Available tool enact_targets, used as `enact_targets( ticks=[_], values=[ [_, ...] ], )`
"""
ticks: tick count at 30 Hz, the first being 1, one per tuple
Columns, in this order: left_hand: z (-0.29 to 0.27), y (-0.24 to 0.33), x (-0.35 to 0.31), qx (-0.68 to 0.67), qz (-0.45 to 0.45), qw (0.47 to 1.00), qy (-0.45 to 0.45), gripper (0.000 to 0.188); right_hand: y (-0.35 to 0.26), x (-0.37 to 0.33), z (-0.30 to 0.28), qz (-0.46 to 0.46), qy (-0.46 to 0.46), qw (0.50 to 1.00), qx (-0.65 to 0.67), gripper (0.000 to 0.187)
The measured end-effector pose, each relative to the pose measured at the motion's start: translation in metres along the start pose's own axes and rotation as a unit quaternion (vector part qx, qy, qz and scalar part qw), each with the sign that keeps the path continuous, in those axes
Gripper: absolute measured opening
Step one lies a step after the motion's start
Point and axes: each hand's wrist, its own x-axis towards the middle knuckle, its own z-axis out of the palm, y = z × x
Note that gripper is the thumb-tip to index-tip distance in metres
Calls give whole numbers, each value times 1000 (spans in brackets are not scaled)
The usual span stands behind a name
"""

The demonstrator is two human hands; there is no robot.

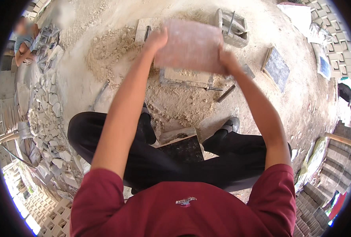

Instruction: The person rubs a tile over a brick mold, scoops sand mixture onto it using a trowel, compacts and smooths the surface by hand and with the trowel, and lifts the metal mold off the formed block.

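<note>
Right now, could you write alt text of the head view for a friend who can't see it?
A bare left hand and right hand hold a flat reddish slab, blurred, by its opposite sides above dusty ground. To the slab's right is a dark rectangular panel; broken stones are heaped toward the far left.

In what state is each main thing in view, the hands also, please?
Left hand: grip closed on the slab's left side
Right hand: grip closed on its right side
Reddish-brown slab: held between both hands, motion-blurred
Stone trough: open-topped
Rod: leaning in the trough
Dark-faced slab: on the ground, dark face showing
Long-handled tool: lying on the ground
</note>
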Motion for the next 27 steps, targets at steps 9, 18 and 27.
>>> enact_targets(
  ticks=[9,18,27],
  values=[
    [102,-136,-178,-27,-31,997,64,60,-4,-197,110,138,17,974,178,68],
    [109,-111,-146,14,-78,996,37,57,13,-161,119,134,37,977,164,72],
    [35,-83,57,160,44,986,30,51,-35,24,88,112,47,986,111,73]
  ],
)
